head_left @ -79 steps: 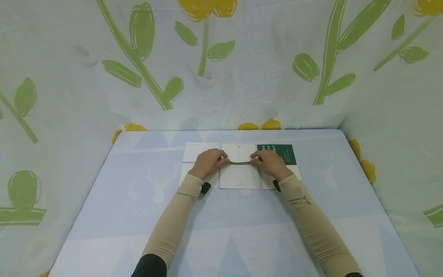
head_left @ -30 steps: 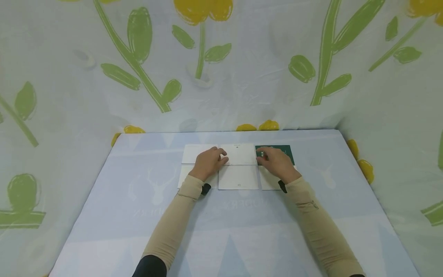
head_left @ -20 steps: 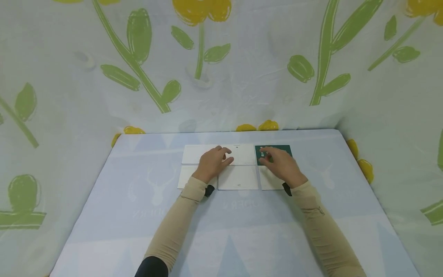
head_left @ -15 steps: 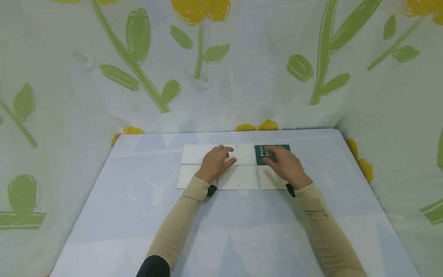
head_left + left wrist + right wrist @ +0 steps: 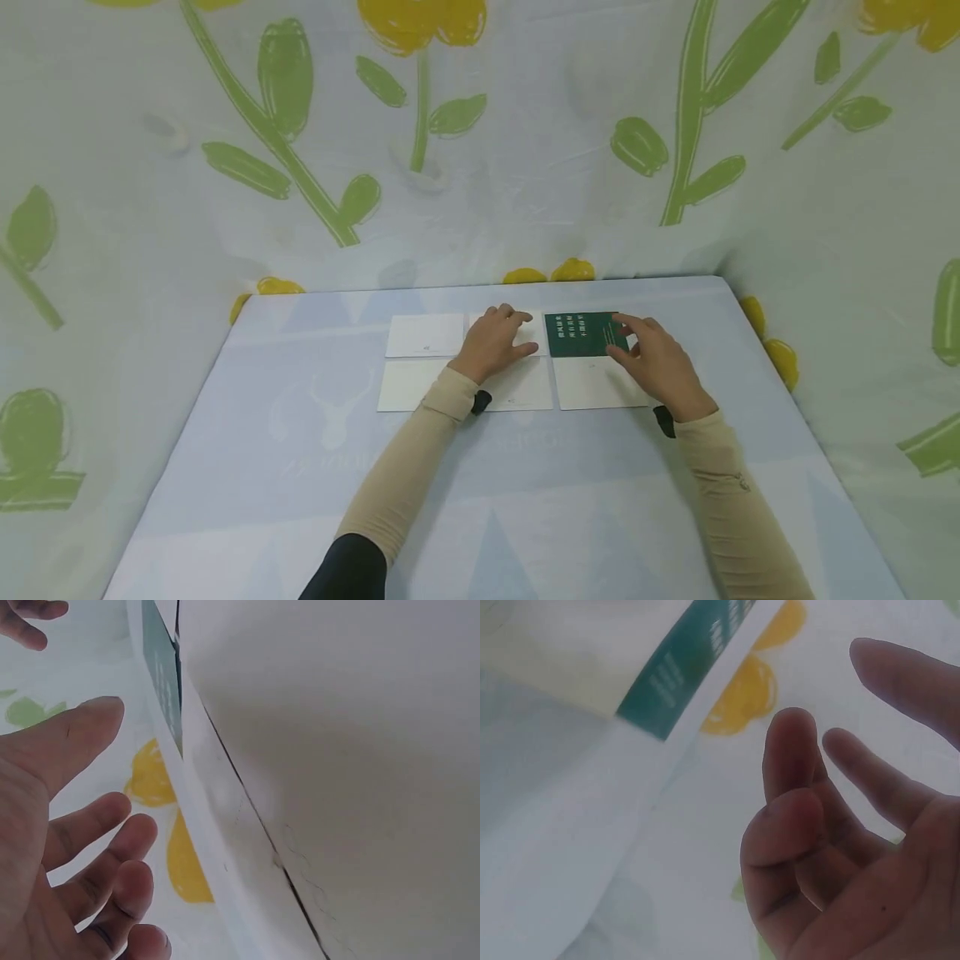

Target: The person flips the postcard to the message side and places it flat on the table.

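Observation:
Flat cards lie edge to edge in two rows on the table. In the far row are a white card (image 5: 425, 336) at left, a partly covered white card (image 5: 537, 325) in the middle and a green card (image 5: 577, 335) with white print at right. My left hand (image 5: 495, 343) hovers over the middle of this row, fingers relaxed and apart, holding nothing. The left wrist view shows its fingers (image 5: 135, 889) loosely bent. My right hand (image 5: 660, 362) is beside the green card's right edge, its thumb and forefinger apart with nothing between them.
The near row holds a left white card (image 5: 408, 385), a middle one (image 5: 528, 385) and a right one (image 5: 600, 383). The table (image 5: 442, 500) has a pale blue patterned cover. A flower-printed cloth (image 5: 540, 167) stands behind it and at both sides.
Earlier both hands pinched the near corners of the middle far card, its near edge raised. Both let go and it lies flat. The hands have since moved right, uncovering the green card's print.

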`<state>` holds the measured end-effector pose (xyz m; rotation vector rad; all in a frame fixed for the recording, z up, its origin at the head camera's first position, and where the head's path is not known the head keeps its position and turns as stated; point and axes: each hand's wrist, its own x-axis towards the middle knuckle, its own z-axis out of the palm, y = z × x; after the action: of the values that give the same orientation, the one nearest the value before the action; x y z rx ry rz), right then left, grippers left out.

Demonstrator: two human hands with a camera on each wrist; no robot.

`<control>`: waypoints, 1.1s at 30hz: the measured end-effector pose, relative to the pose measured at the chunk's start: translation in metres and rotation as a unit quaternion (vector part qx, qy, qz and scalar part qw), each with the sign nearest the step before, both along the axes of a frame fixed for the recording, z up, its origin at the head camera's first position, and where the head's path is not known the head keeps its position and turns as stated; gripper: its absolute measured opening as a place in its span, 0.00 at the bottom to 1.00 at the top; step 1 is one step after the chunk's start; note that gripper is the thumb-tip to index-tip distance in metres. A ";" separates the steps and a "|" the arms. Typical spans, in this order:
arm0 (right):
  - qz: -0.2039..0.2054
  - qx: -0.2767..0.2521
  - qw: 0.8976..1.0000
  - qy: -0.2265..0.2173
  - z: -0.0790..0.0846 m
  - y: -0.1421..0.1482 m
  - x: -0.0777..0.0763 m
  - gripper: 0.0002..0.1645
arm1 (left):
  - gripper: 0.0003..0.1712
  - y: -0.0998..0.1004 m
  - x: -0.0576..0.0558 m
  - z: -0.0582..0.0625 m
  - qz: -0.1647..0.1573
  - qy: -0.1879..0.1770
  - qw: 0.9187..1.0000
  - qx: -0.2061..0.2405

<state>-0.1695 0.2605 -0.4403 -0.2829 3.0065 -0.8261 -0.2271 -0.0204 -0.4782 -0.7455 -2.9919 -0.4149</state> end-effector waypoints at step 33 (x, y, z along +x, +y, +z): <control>-0.037 0.012 0.999 -0.022 0.000 0.065 0.009 0.40 | 0.48 0.058 -0.037 0.005 -0.043 -0.033 0.992 -0.112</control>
<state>-0.1603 0.3254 -0.4403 -0.1514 2.9988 -0.7903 -0.2639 0.0377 -0.4730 -0.8969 -3.1115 -0.1081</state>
